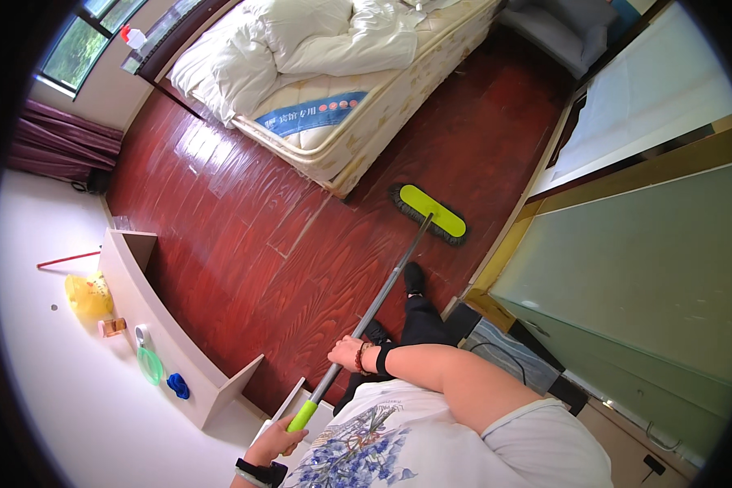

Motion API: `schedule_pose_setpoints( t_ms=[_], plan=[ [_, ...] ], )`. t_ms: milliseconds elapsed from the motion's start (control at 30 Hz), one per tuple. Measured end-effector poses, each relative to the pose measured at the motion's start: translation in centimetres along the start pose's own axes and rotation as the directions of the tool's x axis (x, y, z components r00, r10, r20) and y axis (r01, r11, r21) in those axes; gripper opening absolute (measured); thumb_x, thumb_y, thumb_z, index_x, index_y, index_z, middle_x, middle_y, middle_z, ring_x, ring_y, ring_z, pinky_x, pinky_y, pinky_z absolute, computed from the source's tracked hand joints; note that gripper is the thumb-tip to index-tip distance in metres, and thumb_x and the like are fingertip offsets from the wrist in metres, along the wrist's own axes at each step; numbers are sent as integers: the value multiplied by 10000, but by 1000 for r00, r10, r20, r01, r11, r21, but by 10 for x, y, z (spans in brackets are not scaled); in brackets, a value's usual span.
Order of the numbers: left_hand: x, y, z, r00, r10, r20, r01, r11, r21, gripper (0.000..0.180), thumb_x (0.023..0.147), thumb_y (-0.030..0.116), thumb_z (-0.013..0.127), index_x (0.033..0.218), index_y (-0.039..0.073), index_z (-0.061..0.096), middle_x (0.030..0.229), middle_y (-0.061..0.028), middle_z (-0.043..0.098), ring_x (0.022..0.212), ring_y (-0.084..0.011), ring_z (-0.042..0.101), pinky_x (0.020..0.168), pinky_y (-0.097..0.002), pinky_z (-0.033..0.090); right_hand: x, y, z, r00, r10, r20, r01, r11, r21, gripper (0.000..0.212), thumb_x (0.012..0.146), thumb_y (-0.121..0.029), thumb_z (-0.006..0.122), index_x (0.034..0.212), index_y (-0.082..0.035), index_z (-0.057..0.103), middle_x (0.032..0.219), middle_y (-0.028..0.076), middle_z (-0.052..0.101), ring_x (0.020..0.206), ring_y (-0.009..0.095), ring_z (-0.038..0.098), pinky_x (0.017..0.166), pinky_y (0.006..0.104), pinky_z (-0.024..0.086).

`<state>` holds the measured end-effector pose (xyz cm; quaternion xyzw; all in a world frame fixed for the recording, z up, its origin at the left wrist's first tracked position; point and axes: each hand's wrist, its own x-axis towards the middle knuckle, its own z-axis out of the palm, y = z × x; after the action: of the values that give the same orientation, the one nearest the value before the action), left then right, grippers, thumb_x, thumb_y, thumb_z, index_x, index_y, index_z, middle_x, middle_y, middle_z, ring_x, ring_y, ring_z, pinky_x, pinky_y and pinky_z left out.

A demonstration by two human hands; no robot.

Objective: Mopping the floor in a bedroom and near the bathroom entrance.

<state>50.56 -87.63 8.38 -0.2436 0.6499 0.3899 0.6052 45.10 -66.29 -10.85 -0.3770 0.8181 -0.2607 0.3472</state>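
A dust mop with a lime-green oval head [433, 213] and a dark fringe lies on the red wood floor [260, 220], beyond my feet. Its grey metal pole [382, 297] slants back toward me. My right hand [348, 355], with a beaded bracelet and a black band at the wrist, is closed round the pole. Lower down, my left hand [276, 442] grips the green end of the handle [302, 416]; a dark watch is on that wrist.
A bed mattress [358, 163] with rumpled white bedding [301, 41] stands ahead, its corner near the mop head. On the left, a pale shelf desk [163, 317] holds a yellow bag [89, 294]. A frosted glass panel [634, 260] lines the right. A grey armchair [557, 32] stands far right.
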Motion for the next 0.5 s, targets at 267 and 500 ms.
schedule_pose_setpoints(
  t_ms=[267,500],
  plan=[
    [48,119,31,988,127,87,-134,988,80,187,783,148,547,919,44,470,535,26,403,386,-57,350,347,-213,256,-36,94,-46,958,208,-197,-236,963,-130,113,652,-121,552,751,-99,601,775,83,607,812,254,576,705,353,444],
    [133,226,89,939,291,184,-318,938,139,188,794,143,529,935,49,448,528,19,406,374,-70,362,326,-214,271,-102,209,-93,825,456,-333,-541,809,-232,147,727,-160,494,751,-117,632,777,72,628,799,207,597,708,320,445]
  ],
)
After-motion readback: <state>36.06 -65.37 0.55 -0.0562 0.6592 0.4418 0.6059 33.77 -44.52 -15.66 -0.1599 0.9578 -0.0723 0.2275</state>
